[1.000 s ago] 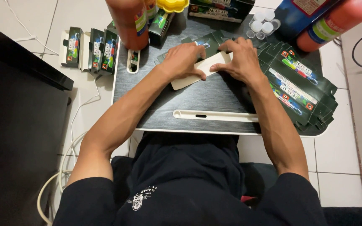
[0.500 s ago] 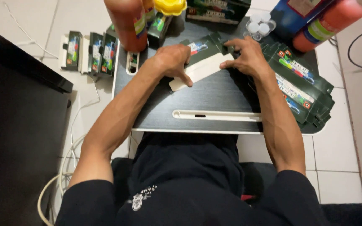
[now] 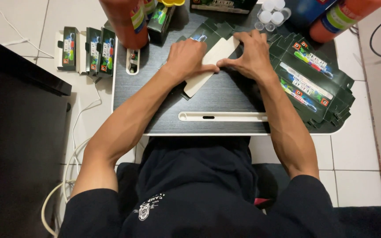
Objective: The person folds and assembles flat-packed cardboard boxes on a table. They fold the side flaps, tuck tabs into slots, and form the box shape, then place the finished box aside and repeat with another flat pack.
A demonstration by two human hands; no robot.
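Pressing together at upper centre of the dark tabletop point(image 3: 225, 99): left hand point(image 3: 189, 57) and right hand point(image 3: 251, 55), both flat on the pale carton blank point(image 3: 208, 66), now swung steeper and creased further; printed flat cartons point(image 3: 314, 83) stacked at right.

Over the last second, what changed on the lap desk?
Both hands, left hand and right hand, kept hold of the flat carton blank and turned it from roughly level to slanting, far end up-right. Stack of flat cartons, orange bottle and desk stayed put.
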